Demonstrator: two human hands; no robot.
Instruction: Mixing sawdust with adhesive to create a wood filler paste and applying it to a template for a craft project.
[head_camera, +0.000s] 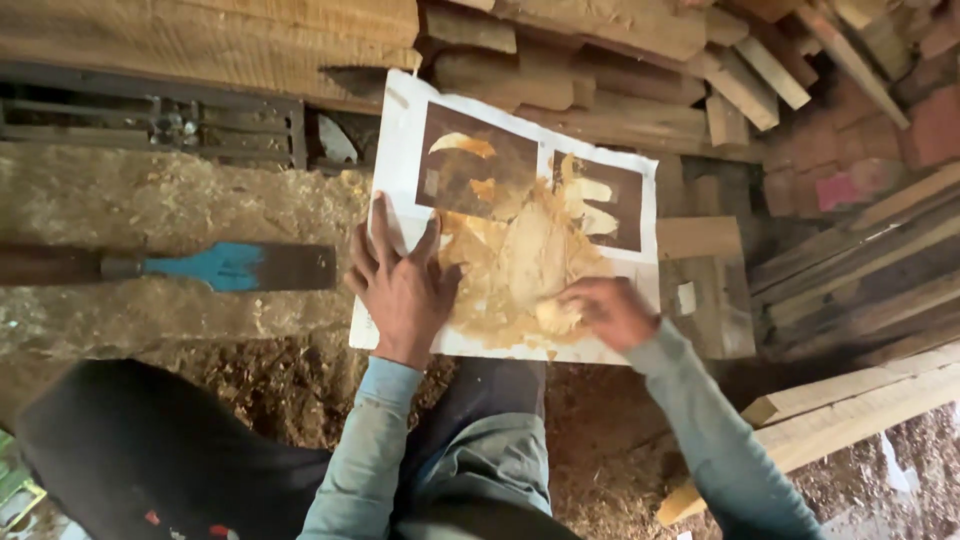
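- Wood shavings (520, 265) lie heaped in a pale yellow pile on a large white paper sheet (400, 130), near its middle and toward its lower edge.
- That sheet carries two dark brown printed panels (470, 160) with light shapes in them, and the heap spreads partly over both.
- Left hand (400, 285) lies flat and spread on the sheet just left of the heap, fingers pointing away from the body, palm down, gripping nothing; the thumb side touches the edge of the shavings.
- Right hand (610, 310) sits at the lower right of the heap, fingers curled in on a small pale lump (552, 315) of the same material; motion blur hides how tightly it is pinched.
- Both forearms wear pale blue-grey sleeves (365, 440).
- Under the sheet is a rough, dusty workbench surface (150, 200) strewn with sawdust.
- Well left of the hands, a chisel (200, 265) with a dark wooden handle and a blade partly painted blue lies flat on that surface, untouched.
- Just right of the sheet stands a small dark wooden block (710, 290).
- Stacked timber offcuts (640, 60) fill the top of the view, and long planks (860, 280) lean at the right.
- Sawdust (600, 450) covers the ground near the person's knees.
- A dark cloth (130, 450) lies at the lower left.
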